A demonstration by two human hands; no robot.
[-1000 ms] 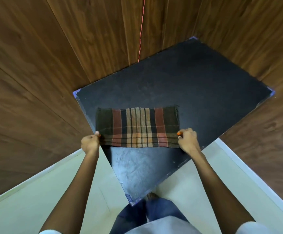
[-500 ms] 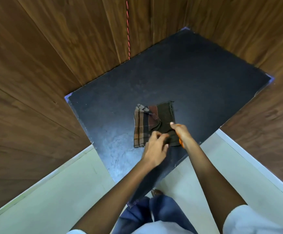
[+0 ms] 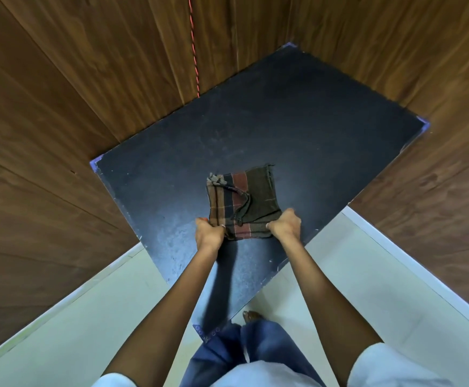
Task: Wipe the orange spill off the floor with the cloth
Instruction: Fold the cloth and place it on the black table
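A brown, red and dark checked cloth [image 3: 251, 196] lies folded into a rough square on a dark blue-black mat [image 3: 283, 121]. My left hand [image 3: 209, 231] grips the cloth's near left corner. At the near right corner, my right hand [image 3: 286, 224] holds the cloth too. A small orange-red spot [image 3: 205, 219] shows just beside my left hand's knuckles. No other orange spill is visible on the mat; the cloth may hide some.
Brown wood-grain panels [image 3: 60, 135] surround the mat on the left, far and right sides. A red cord [image 3: 194, 51] runs down the far panel. Pale floor [image 3: 74, 331] lies near me, with my blue trousers [image 3: 244, 353] and one bare foot [image 3: 251, 315] at the mat's near corner.
The cloth went from a wide strip to a folded square. My left hand carried its end over to the right, then moved back to grip the new left corner.
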